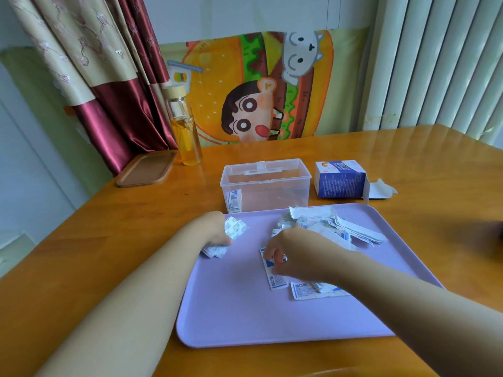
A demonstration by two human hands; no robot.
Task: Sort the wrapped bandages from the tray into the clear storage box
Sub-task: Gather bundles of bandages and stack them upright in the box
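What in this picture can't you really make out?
All in the head view:
Dark shape at the right edge: blurred and cut off, unidentifiable.
Print on the blue carton: too small to read.
How many bandages are in the bundle the left hand grips: overlapping, partly hidden by the hand.
Whether the right hand pinches the single bandage beneath it: its fingers cover the contact.
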